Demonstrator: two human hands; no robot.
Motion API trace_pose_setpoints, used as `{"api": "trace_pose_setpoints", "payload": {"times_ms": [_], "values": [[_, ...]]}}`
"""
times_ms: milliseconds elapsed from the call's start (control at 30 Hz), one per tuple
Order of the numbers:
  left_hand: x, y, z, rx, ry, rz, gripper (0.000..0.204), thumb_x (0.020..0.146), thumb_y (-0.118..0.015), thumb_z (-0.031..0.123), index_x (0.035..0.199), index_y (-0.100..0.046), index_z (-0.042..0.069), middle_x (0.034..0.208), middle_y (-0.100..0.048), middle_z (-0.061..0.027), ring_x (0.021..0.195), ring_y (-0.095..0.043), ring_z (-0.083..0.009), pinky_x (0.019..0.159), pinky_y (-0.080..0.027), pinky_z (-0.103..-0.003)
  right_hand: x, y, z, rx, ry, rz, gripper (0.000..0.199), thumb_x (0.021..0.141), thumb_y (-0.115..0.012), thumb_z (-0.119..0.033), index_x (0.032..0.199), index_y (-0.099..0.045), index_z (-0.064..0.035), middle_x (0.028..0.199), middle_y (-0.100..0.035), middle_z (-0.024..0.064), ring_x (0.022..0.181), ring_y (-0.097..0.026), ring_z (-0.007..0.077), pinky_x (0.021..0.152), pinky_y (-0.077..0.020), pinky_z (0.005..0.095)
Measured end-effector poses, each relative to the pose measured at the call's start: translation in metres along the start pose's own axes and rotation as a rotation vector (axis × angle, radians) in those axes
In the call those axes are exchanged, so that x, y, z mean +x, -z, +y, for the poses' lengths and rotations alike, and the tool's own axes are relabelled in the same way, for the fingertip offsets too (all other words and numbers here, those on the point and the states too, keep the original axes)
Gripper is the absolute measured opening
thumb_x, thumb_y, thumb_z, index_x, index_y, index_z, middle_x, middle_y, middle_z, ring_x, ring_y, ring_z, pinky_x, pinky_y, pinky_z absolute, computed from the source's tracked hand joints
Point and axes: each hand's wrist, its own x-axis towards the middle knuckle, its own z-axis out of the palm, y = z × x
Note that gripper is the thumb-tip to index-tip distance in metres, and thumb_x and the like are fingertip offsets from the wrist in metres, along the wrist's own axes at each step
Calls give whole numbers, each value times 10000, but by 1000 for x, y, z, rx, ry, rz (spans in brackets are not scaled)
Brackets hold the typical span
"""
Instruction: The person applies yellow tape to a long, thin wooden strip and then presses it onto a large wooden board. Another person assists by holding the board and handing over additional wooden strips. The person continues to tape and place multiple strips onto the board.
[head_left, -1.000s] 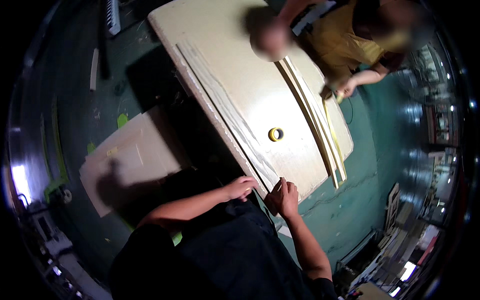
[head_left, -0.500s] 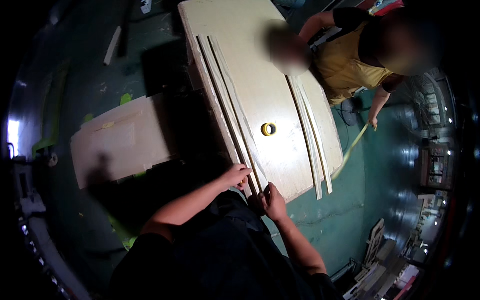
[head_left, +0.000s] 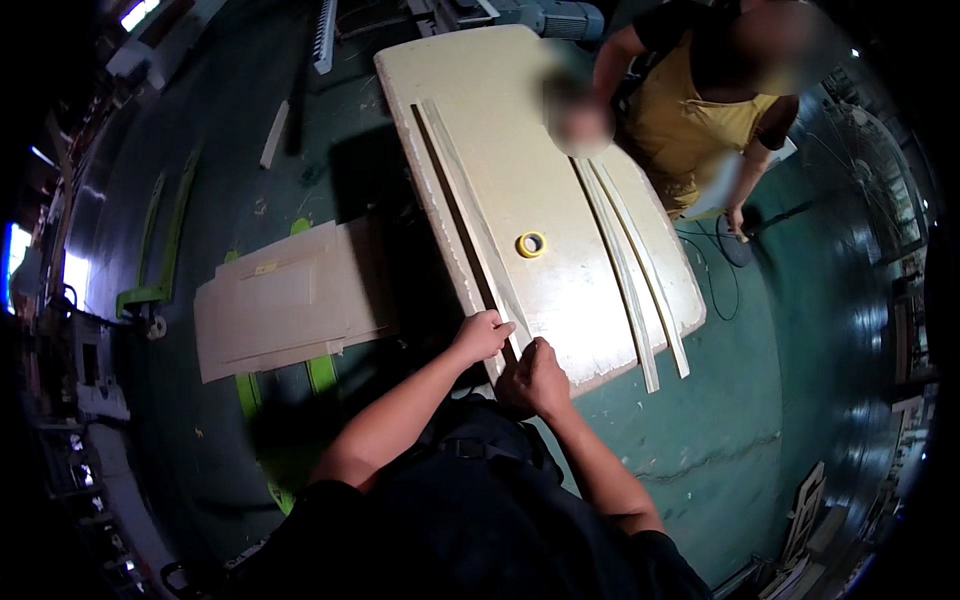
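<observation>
Both hands pinch the near end of a wood strip (head_left: pixel 470 215): left hand (head_left: pixel 483 334), right hand (head_left: pixel 535 378). Strip lies on a pale board (head_left: pixel 545 180) near a tape roll (head_left: pixel 531 244).

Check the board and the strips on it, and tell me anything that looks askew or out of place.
Nothing stands out. The pale board lies flat; two strips run along its left edge under both hands, two more strips lie toward the right, and a yellow tape roll sits between.

2 long, thin, pale wooden strips (head_left: pixel 470 215) lie flat, side by side, along the left edge of the cream panel (head_left: pixel 540 180). They run from the upper centre of the frame down to the centre.
</observation>
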Motion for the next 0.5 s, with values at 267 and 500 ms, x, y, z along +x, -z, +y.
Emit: {"api": "trace_pose_setpoints", "payload": {"times_ms": [267, 500], "values": [[22, -25, -10, 127, -140, -73, 229, 1005, -707, 265, 1003, -639, 47, 822, -695, -55, 638, -627, -125, 585, -523, -314, 10, -2, 36, -90, 49, 154, 432, 849, -749, -171, 1172, -495, -38, 1052, -627, 255, 961, -629, 494, 806, -525, 587], [20, -34, -28, 7, -351, -156, 186, 965, -636, 105, 1121, -692, 21, 1026, -745, -108, 986, -689, -201, 881, -550, -355, -3, 11, 102, 474, -49, -136, 549, 922, -602, -1, 1427, -397, -68, 1031, -704, 188, 859, -693, 253, 715, -571, 394]]}}
